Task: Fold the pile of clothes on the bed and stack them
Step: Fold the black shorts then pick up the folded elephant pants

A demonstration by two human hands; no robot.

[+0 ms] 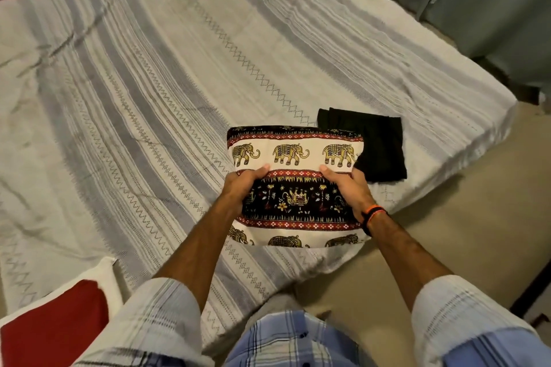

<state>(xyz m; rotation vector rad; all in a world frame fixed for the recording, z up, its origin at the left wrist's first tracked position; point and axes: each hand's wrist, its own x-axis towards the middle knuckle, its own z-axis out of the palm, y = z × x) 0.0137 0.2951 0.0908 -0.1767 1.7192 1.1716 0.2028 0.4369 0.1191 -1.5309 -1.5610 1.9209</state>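
Near the bed's (125, 74) right-hand corner: one folded elephant-print cloth (293, 185), cream and black with red bands, being gripped at its two sides and held flat, its far edge overlapping the folded black garment (377, 147) lying beside the right edge of the bed. Left hand (246, 185): thumb lying on top of the print, the other fingers curling under out of sight, so clamping the cloth's left side. Right hand (347, 188): same hold on the right side, thumb on top, a wristband (372, 214) at the wrist. Whether the cloth is resting on the bedspread or just lifting clear, cannot tell. Step in hand, by judgement: stacking, the fold looking finished. Next move calling for carrying the cloth over the black garment, squaring the edges, and letting go without spilling the layers. Containers: none showing. No unfolded pile in view; a red and white pillow (56, 316) is sitting at the near left corner.
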